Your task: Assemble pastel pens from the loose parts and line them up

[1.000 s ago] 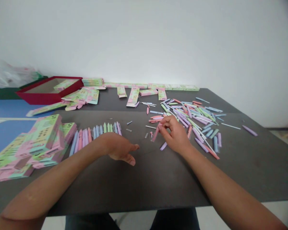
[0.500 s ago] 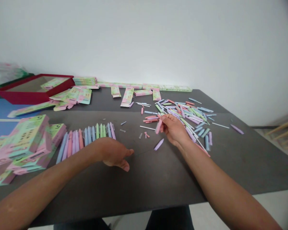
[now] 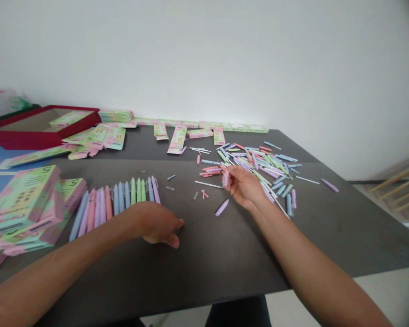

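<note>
My right hand is closed, pinching a pinkish pen barrel at the near left edge of a heap of loose pen parts. Below it, a purple pen barrel lies alone on the dark table. My left hand hovers low over the table, thumb and forefinger apart, holding nothing that I can see. Behind that hand and wrist runs a row of pastel pens in blue, purple, pink and green, its near part hidden by my forearm.
Stacked pen boxes stand at the left. Behind them is a red box beside flattened cartons. More pen boxes line the wall. A white refill and small clear bits lie mid-table; a purple barrel is far right.
The view has shifted slightly, so most things sit a little further left. My right hand still pinches the pinkish barrel, now turned more upright. My left hand keeps its open shape.
</note>
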Demonstrator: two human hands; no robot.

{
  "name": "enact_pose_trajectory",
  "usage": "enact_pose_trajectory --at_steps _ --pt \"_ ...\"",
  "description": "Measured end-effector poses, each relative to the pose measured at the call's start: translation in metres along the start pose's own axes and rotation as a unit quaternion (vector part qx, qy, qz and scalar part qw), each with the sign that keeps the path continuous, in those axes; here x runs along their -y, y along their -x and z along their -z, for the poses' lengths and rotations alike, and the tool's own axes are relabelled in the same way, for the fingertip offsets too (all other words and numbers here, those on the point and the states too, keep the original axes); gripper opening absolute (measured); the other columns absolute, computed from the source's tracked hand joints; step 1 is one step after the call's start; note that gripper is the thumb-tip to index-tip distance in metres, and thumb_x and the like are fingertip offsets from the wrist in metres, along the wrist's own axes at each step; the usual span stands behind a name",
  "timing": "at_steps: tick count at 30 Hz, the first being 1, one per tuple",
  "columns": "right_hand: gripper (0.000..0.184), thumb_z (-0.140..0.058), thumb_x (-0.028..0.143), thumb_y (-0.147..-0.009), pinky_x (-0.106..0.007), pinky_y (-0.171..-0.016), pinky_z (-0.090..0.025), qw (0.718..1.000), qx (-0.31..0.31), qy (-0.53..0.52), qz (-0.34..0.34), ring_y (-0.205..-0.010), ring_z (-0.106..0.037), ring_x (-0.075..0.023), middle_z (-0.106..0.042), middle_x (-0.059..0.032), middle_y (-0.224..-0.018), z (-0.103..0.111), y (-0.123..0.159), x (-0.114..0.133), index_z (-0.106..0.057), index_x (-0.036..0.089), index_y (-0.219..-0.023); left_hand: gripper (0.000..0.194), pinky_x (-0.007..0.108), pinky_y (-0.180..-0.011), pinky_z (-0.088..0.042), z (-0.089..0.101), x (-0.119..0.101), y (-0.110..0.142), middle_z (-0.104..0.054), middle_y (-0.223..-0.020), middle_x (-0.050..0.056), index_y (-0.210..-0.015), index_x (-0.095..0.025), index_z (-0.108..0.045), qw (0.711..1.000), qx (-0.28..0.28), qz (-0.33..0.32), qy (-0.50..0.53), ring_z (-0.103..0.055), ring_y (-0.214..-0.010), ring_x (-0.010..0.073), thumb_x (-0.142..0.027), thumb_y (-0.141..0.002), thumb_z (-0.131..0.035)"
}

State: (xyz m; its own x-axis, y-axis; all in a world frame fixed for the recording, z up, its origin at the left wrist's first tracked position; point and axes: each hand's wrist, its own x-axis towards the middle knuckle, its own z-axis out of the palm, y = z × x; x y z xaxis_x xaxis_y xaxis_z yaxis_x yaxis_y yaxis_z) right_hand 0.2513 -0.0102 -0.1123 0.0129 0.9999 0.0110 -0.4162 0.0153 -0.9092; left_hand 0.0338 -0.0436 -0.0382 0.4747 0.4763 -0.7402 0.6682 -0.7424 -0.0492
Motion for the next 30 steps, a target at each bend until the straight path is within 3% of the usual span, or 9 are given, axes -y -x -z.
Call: enact_pose_trajectory --at_steps 8,23,30 --pt "0.018 -0.061 0.026 -0.075 -0.016 -0.040 -0.040 1.000 -0.007 -0.013 -0.014 -0.041 -0.046 -0.0055 -0.051 0.0047 -0.049 -0.0015 0.0018 0.0005 -0.051 0.016 -0.064 0.058 0.043 -0.072 -0.048 0.0005 -0.0017 0.0007 -0.064 -0.112 0.022 -0.138 -0.018 -0.040 1.000 -0.001 0.003 0.011 -0.062 -0.095 0.0374 -0.039 -0.085 -0.049" --pt "0.017 -0.061 0.023 -0.075 -0.016 -0.039 -0.040 0.999 -0.006 -0.036 -0.016 -0.041 -0.046 -0.0056 -0.051 0.0044 -0.048 -0.0007 0.0019 0.0001 -0.053 0.016 -0.063 0.055 0.042 -0.072 -0.049 0.0002 -0.0046 0.0023 -0.065 -0.110 0.022 -0.137 -0.017 -0.042 1.000 -0.007 0.006 0.004 -0.063 -0.094 0.0358 -0.037 -0.086 -0.049" --pt "0.017 -0.058 0.027 -0.076 -0.018 -0.041 -0.038 0.999 -0.019 0.031 0.010 -0.041 -0.044 -0.0068 -0.051 0.0046 -0.049 -0.0015 0.0022 -0.0005 -0.049 0.017 -0.066 0.055 0.040 -0.074 -0.049 0.0006 -0.0063 0.0017 -0.065 -0.111 0.021 -0.138 -0.017 -0.040 1.000 0.001 0.016 -0.005 -0.062 -0.096 0.0337 -0.035 -0.086 -0.049"
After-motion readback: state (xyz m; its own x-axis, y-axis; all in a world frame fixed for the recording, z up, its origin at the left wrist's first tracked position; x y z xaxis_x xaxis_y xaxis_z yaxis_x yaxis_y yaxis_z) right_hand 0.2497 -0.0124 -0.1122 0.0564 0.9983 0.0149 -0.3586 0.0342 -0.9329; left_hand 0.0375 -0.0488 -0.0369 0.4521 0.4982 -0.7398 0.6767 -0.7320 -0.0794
